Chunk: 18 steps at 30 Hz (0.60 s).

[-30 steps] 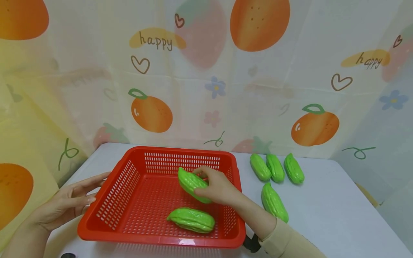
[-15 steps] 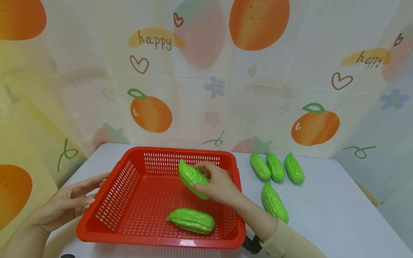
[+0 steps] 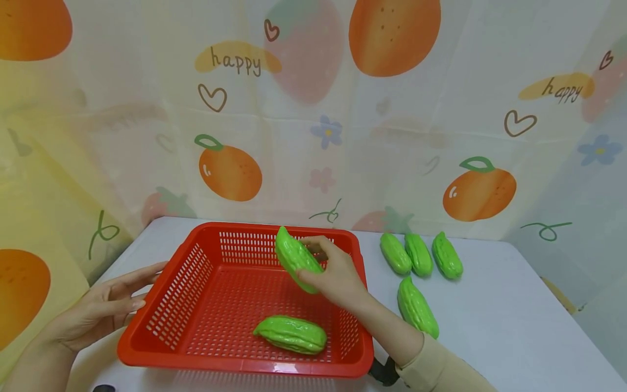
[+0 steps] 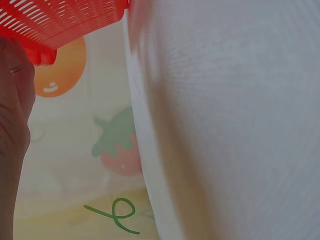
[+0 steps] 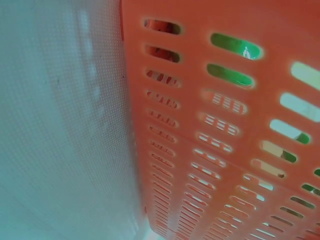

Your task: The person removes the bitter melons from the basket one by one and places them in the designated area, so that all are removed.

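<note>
A red plastic basket (image 3: 220, 362) stands on the white table, its walls full of slots. My right hand (image 3: 338, 275) grips a glossy green toy bitter melon (image 3: 291, 256) above the basket floor, thumb on the near side and fingers behind. Another bitter melon (image 3: 291, 334) lies inside, close to the front wall. At the left side my left hand (image 3: 100, 310) rests against the rim with extended fingers and thumb; the left wrist view shows part of that hand (image 4: 15, 85) beside the basket. Through the basket wall (image 5: 200, 132), green shows in the right wrist view.
Right of the basket, bitter melons lie on the table (image 3: 509, 305): a row of three with one end melon (image 3: 447, 256), plus a single melon (image 3: 416, 307) nearer my forearm. A fruit-printed curtain (image 3: 392, 136) hangs behind the table.
My right hand has raised the bitter melon from low in the basket toward the far rim, and the melon now stands more upright. My left hand and the basket have stayed put.
</note>
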Available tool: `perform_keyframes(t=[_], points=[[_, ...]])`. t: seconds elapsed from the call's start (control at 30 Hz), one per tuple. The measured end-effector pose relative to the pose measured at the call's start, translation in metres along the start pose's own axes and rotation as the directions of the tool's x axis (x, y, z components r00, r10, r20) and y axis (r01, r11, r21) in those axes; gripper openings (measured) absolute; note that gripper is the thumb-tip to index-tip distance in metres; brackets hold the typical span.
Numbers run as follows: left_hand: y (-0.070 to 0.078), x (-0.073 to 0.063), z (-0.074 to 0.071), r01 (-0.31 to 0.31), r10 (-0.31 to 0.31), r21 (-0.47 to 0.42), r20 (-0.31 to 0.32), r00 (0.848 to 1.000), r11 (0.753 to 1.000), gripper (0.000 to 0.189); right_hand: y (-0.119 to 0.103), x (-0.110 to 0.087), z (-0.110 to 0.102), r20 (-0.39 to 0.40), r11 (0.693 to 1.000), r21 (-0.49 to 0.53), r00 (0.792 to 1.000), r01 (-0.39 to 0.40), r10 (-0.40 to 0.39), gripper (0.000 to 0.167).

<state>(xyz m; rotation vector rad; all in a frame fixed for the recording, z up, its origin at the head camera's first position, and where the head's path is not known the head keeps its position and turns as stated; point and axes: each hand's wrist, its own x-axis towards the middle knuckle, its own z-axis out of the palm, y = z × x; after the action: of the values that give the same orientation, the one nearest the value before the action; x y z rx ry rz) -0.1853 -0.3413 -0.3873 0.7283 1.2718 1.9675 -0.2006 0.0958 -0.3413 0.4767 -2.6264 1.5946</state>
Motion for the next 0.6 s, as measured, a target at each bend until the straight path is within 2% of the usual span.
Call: perform_keyframes(t=[0.2, 0.53, 0.6], points=[[-0.0014, 0.0004, 0.0009, -0.016, 0.021, 0.074, -0.071, 0.997, 0.997, 0.066, -0.0002, -0.0011, -0.0018, -0.061, 0.998, 0.050, 0.998, 0.028, -0.025, 0.051], [-0.0015, -0.0007, -0.0005, -0.020, 0.029, 0.093, -0.096, 0.995, 0.995, 0.066, -0.0013, 0.0002, -0.0049, -0.174, 0.986, 0.125, 0.981, 0.107, -0.084, 0.053], [-0.0017, -0.0006, -0.0006, -0.025, 0.032, 0.089, -0.082, 0.996, 0.996, 0.066, -0.0005, 0.0002, -0.0060, -0.191, 0.982, 0.149, 0.978, 0.116, -0.087, 0.053]])
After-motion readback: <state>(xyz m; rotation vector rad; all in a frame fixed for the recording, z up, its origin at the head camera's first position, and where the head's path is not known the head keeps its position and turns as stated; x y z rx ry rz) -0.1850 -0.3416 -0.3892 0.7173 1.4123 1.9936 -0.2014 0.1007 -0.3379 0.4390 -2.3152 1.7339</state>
